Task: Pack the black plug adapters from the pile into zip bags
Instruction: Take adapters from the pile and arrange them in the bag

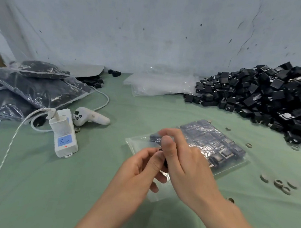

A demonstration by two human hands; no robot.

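**A:** Where does the packing stand?

**B:** The clear plastic zip bag (138,146) lies flat on the green cloth-covered surface (78,171). Rows of black adapters fill its two o'clock end. The loose pile of black plastic plug adapters (266,97) sits at two o'clock, well apart.

**A:** And the hands?

**B:** Both meet at the bag's eight o'clock mouth. The left hand (139,170) has curled fingers, pinching the film edge, I think. The right hand (185,163) pins a small black adapter (161,149) under its thumb, its other fingers loosely straight.

**A:** How will it handle?

**B:** The adapters look light, rigid and boxy, so grip the flat sides. The film is thin, slippery and limp, so hold the lip itself.
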